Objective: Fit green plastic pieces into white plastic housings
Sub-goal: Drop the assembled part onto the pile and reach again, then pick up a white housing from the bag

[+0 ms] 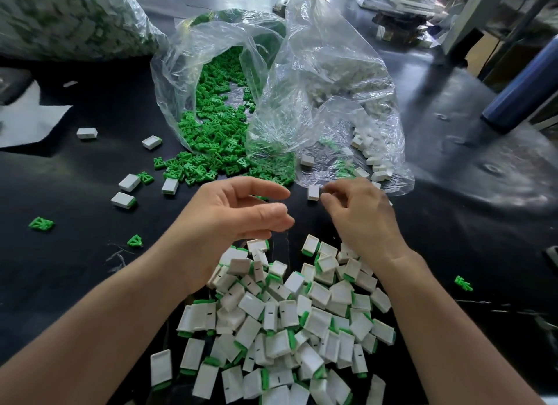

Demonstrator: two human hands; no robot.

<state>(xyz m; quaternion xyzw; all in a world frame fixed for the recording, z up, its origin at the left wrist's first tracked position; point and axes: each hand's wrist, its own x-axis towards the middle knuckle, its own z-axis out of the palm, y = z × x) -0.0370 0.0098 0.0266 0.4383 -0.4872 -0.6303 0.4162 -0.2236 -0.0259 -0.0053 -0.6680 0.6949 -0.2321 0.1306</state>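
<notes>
2 hands hover between the supply bags and the finished pile, neither gripping a part.

Loose green pieces (211, 151) spill from a clear bag (193, 72) onto the black tabletop (90, 268), and 1 lone white housing (313, 192) stands just beside the right hand (359, 214), whose fingers curl loosely with nothing visible in them. The left hand (238, 214) is relaxed and open, holding nothing. A careless reach could likely knock that housing over or push it under the second bag (347, 87). A forearm could drag finished housings (287, 320) back among the unfitted parts, since the pile lies right beneath both wrists. Stray green pieces (41, 223) lying well apart may simply be missed.
</notes>
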